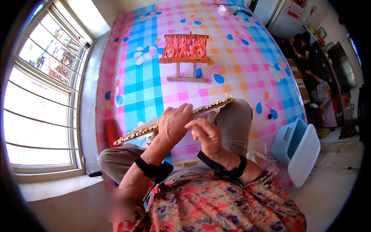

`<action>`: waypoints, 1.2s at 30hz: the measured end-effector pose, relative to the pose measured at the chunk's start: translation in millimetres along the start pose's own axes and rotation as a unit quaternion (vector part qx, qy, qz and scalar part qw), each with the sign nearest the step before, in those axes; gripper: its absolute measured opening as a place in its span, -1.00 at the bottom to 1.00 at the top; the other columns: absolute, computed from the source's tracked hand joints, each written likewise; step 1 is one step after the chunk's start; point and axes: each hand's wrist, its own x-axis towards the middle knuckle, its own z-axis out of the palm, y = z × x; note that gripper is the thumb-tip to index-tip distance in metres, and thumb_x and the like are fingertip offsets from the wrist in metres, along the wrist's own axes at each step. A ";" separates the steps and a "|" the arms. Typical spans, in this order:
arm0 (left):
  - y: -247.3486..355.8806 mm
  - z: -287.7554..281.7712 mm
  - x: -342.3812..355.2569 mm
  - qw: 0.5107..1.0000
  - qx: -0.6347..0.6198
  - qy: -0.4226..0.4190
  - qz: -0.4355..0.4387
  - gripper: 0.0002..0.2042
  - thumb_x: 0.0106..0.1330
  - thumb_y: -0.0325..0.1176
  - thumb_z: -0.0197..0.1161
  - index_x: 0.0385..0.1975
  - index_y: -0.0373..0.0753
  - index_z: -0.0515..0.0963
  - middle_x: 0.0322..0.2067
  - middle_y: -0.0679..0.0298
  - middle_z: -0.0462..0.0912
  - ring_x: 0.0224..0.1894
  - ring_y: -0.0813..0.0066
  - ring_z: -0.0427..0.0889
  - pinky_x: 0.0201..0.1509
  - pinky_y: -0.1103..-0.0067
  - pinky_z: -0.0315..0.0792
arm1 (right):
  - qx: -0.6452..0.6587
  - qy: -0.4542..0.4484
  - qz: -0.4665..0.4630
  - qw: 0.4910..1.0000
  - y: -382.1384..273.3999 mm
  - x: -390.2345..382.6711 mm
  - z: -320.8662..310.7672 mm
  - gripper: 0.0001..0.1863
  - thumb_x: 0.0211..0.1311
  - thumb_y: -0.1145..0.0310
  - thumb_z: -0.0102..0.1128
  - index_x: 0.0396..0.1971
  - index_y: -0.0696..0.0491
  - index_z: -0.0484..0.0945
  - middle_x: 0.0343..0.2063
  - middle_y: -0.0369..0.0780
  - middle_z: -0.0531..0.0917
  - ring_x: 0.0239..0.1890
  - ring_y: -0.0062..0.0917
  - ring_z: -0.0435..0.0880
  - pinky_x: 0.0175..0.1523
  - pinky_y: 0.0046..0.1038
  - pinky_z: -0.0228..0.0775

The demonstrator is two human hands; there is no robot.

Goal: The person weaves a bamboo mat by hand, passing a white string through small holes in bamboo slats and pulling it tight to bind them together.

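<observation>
Two hands work above the lap in the head view, the only one at hand, over a long narrow wooden board [147, 126] edged with a row of small pale knobs [211, 104]. It slants across the person's legs, its right end at the right knee [240, 110] and its lower left end near the left knee [118, 156]. The left hand [176, 123] lies across the middle of the board, back upward, fingers close together and bent over its far edge. The right hand [208, 139] is just beside it, fingers curled in, thumb and forefinger near each other; whether they pinch anything thin I cannot tell. As I judge it, the main risk is tipping: the board seems to rest on uneven legs, so a shifted knee or a lifted left hand could let it slide toward its low left end. Pressure on one end alone might twist it, and a sleeve or black wristband [148, 167] could snag on the knobs. Were it to slip, it would probably land on the patterned sheet [135, 96], perhaps against the red bristly bundle [111, 132] at the left.
</observation>
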 end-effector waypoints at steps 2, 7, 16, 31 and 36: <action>3.9 -5.9 3.8 0.997 -0.055 -0.041 -0.038 -0.79 0.20 -0.25 0.14 -0.24 -0.17 0.41 -0.45 0.23 0.59 -0.33 0.21 0.60 -0.24 0.35 0.40 | -0.042 -0.016 0.020 0.999 1.6 -6.9 6.0 -0.83 0.38 0.41 -0.04 -0.23 0.12 0.53 -0.58 -0.38 0.42 -0.55 -0.76 0.35 -0.44 -0.67 0.22; 7.3 -5.6 7.7 0.992 -0.052 -0.095 -0.065 -0.82 0.18 -0.27 0.13 -0.26 -0.15 0.41 -0.40 0.21 0.61 -0.31 0.17 0.60 -0.23 0.31 0.42 | -0.042 0.017 0.054 0.998 -5.5 -12.0 2.9 -0.85 0.36 0.38 0.01 -0.22 0.09 0.54 -0.58 -0.40 0.43 -0.56 -0.78 0.32 -0.44 -0.68 0.20; 12.6 -0.8 7.9 0.994 -0.031 -0.077 -0.066 -0.82 0.14 -0.23 0.18 -0.34 -0.14 0.41 -0.45 0.24 0.59 -0.32 0.16 0.60 -0.24 0.31 0.42 | -0.048 0.058 0.031 0.997 -9.5 -15.1 -1.3 -0.84 0.36 0.39 0.02 -0.20 0.09 0.56 -0.60 -0.41 0.41 -0.57 -0.78 0.28 -0.46 -0.69 0.17; -38.1 -70.5 1.2 0.932 -0.163 0.141 -0.291 -0.72 0.09 -0.27 0.33 -0.29 -0.30 0.51 -0.48 0.01 0.63 -0.41 0.19 0.66 -0.34 0.42 0.46 | -0.251 0.203 0.069 0.944 -41.1 42.2 -145.4 -0.80 0.34 0.39 0.00 -0.25 0.17 0.57 -0.51 -0.31 0.54 -0.55 -0.74 0.45 -0.53 -0.68 0.23; -59.8 -59.7 -39.9 0.859 -0.325 0.208 -0.337 -0.75 0.10 -0.32 0.33 -0.33 -0.36 0.54 -0.49 0.15 0.66 -0.44 0.52 0.62 -0.34 0.55 0.47 | -0.054 0.086 0.180 0.978 -49.8 55.9 -93.3 -0.76 0.37 0.32 -0.07 -0.10 0.09 0.50 -0.54 -0.38 0.43 -0.62 -0.82 0.26 -0.63 -0.77 0.05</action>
